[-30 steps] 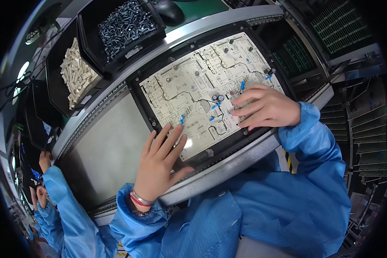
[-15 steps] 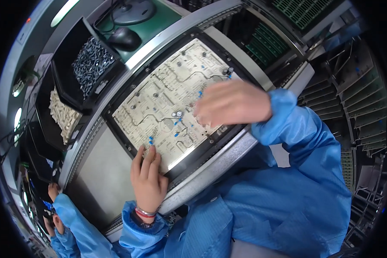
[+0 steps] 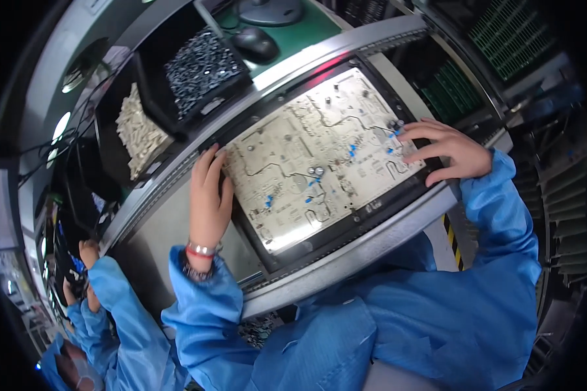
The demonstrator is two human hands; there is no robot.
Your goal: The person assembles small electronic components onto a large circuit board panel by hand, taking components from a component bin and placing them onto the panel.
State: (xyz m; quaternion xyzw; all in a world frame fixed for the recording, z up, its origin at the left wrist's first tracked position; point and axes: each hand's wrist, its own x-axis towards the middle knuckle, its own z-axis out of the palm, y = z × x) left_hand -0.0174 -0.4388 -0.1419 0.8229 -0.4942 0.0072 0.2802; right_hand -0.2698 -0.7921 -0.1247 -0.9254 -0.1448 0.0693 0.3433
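A pale circuit board (image 3: 287, 140) lies in a black frame (image 3: 319, 246) on the conveyor. Small blue components and a few round capacitors (image 3: 316, 172) stand on the board. At the frame's left side rests my left hand (image 3: 210, 195), its fingers stretched along the edge near the board's far left corner. My right hand (image 3: 447, 151) is spread at the board's right edge, with its fingertips beside the blue components (image 3: 394, 135) there. Nothing shows in either hand.
Beyond the conveyor rail (image 3: 372, 228) stand a black bin of dark metallic parts (image 3: 202, 68) and a bin of cream-coloured parts (image 3: 137, 130). A black mouse (image 3: 255, 44) sits on a green mat. Racks of boards (image 3: 571, 189) line the right. Co-workers' hands (image 3: 89, 253) show at far left.
My right hand has moved right, off the board's middle to its right edge, its fingers now spread. My left hand has shifted from the near left edge up to the far left corner.
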